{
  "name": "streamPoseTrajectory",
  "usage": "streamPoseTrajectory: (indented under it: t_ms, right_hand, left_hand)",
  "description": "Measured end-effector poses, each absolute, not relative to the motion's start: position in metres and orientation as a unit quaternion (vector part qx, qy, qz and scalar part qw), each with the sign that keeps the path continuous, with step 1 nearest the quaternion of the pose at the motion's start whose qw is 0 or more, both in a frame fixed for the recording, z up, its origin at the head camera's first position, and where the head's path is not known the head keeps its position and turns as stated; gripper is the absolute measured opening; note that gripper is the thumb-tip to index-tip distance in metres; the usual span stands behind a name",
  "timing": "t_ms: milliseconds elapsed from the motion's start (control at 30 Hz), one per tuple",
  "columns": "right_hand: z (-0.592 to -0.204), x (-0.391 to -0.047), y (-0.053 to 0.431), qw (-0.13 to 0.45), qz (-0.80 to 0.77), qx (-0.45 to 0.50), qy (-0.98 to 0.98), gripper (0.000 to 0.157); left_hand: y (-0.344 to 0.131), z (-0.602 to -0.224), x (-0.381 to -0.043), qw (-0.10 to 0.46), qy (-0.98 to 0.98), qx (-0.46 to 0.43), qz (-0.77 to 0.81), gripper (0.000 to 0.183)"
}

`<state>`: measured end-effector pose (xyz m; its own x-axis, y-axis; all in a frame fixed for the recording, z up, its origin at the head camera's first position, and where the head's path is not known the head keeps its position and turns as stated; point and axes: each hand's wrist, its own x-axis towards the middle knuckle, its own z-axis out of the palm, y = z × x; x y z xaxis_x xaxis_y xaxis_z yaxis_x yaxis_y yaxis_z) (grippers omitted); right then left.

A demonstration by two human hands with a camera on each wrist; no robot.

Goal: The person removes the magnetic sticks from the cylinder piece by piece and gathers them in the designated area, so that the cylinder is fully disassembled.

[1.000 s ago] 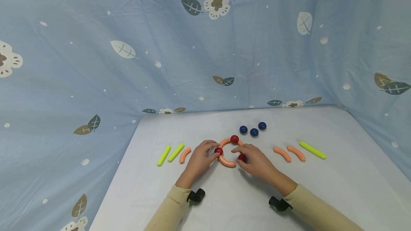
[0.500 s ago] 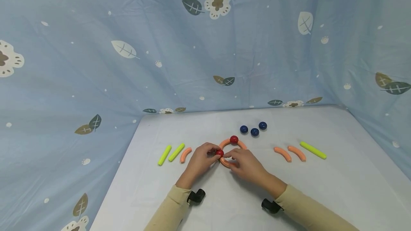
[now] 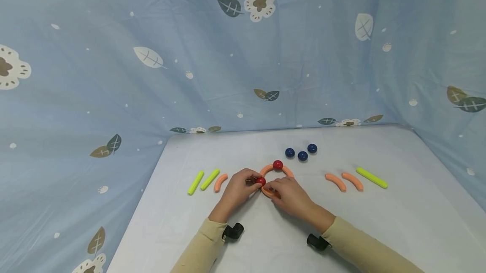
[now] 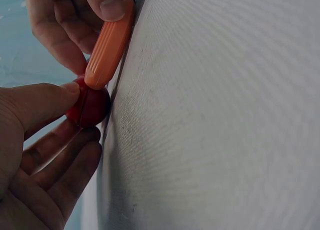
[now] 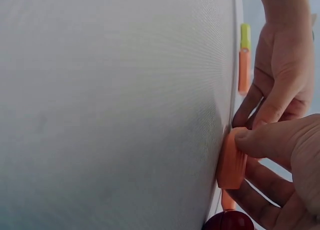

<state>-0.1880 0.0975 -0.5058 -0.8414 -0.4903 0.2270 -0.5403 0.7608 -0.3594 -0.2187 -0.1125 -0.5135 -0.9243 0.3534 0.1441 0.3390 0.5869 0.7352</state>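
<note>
My left hand [image 3: 240, 186] pinches a glossy red ball [image 3: 260, 182] between thumb and fingers, low on the white table. With thumb and fingers, my right hand [image 3: 291, 197] holds a ridged orange curved rod [image 4: 111, 45]. One end of this rod meets the red ball in the left wrist view. Two more orange curved rods, one on the left [image 3: 266, 168] and one on the right [image 3: 288, 172], arch up to a second red ball [image 3: 278, 165], forming part of a ring. Another red ball [image 5: 230, 222] shows below my right hand in the right wrist view; the hand hides it from the head view.
Behind the ring lie several dark blue balls [image 3: 302, 156]. To the left are two lime-green straight rods [image 3: 210, 179] and an orange curved rod [image 3: 220, 183]. Two orange curved rods [image 3: 336, 182] and a lime-green rod [image 3: 372, 178] lie right. A blue patterned curtain [image 3: 212, 66] hangs behind.
My right hand has moved left from beside the right red ball and taken hold of the lower orange curved rod. My left hand has stayed on its red ball, shifting slightly.
</note>
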Motion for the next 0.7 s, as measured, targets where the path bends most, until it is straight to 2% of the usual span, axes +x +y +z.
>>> streamPoseTrajectory:
  t_ms: [267, 700]
  right_hand:
    - [-0.5060, -0.1900, 0.0976, 0.056, 0.205, 0.281, -0.936, 0.033]
    - [-0.5044, -0.1849, 0.0979, 0.050, 0.203, 0.275, -0.938, 0.030]
  left_hand:
    - [-0.1104, -0.5119, -0.2185, 0.010, 0.891, 0.193, 0.411, 0.018]
    - [-0.1084, -0.5092, -0.2182, 0.013, 0.896, 0.182, 0.404, 0.017]
